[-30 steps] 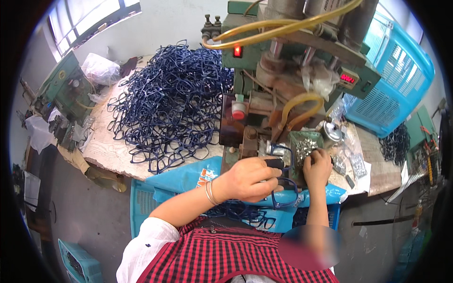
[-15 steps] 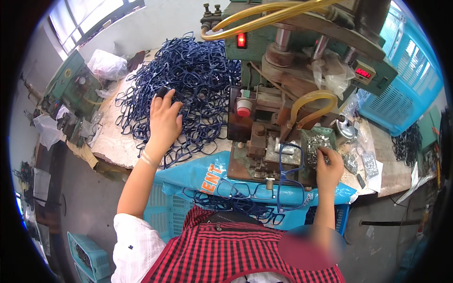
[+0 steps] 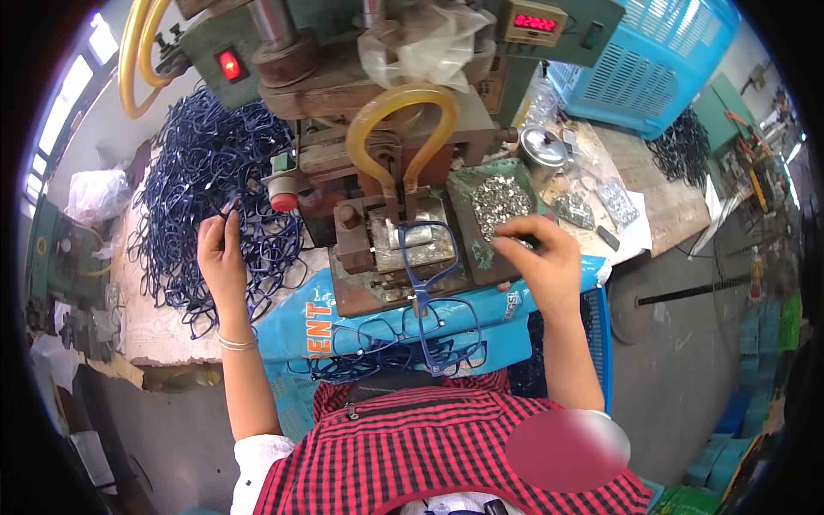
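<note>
Bare left hand (image 3: pixel 223 253), nine o'clock, hides some navy plastic eyeglass frames (image 3: pixel 206 167); bare right hand (image 3: pixel 549 262) curls at three; whether fingers grip is unclear.

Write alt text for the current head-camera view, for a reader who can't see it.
A person's left hand is at a heap of dark blue glasses frames, while the right hand is curled at the near edge of a green tray of small metal parts. Between the hands, one blue frame juts from a machine toward the person.
</note>
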### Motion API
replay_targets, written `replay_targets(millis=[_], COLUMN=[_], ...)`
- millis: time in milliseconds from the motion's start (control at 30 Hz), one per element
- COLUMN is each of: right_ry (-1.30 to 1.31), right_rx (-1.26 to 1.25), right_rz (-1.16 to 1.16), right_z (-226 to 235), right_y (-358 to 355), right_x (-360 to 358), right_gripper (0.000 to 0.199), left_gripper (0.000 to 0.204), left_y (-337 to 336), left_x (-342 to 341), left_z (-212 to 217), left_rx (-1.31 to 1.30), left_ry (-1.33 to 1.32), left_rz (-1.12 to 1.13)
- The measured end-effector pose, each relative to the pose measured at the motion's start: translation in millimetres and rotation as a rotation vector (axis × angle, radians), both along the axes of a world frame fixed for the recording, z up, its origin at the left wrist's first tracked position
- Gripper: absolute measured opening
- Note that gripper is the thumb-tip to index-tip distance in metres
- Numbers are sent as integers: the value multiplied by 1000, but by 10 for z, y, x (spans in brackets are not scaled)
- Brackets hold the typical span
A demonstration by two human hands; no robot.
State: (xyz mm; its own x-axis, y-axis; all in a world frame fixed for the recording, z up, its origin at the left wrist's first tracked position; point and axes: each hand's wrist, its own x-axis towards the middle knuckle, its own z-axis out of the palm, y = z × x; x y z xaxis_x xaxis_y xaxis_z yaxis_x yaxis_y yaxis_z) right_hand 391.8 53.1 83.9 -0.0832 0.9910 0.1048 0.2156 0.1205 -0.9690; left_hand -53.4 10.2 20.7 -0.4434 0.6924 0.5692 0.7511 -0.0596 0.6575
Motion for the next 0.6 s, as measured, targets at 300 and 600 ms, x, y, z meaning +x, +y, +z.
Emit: replay_targets(millis=[300, 600], right_ry=[76, 602], right_rx=[100, -60], right_rz=[182, 238], right_z=[262, 157], right_y=[244, 169], right_x=[-761, -978], right_gripper=[61, 59], left_gripper=[21, 22], left_y=[7, 122], left_x=[634, 1505], left_z=[-156, 1292], left_rx=[146, 545], left_ry=[-959, -171], left_rz=[-211, -541])
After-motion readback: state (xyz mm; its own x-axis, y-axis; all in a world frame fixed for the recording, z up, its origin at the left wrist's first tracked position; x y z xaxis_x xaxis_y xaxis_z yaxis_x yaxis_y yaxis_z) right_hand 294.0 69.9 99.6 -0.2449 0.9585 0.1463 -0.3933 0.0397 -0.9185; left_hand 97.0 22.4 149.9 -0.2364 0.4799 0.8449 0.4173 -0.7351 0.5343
